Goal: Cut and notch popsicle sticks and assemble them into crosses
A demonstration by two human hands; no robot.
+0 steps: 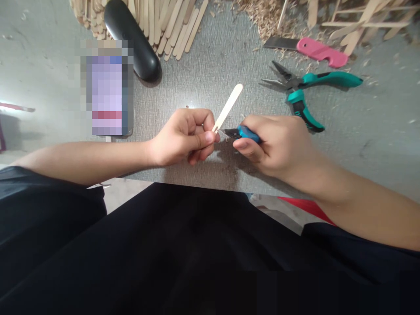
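left hand [185, 138] pinches wooden stick [229, 105] low, centre frame | right hand [278, 146] clamped on blue cutters [241, 132] | stick likely light, stiff, brittle

- Grey, fine-textured flat work board [361, 148]; near edge straight across mid-frame.
- Pale grey, concrete-looking floor [36, 57], left of the board; scuffed, with small scattered chips.
- Bright white patch of glare [8, 94] on that floor, far left edge.
- Heap of flat, pale wooden sticks [173, 26] on the board's far side, laid side by side.
- Loose pile of tan wood shavings [262, 15], right of the heap.
- Red flat surface [308, 206] below the board's near edge, mostly hidden.
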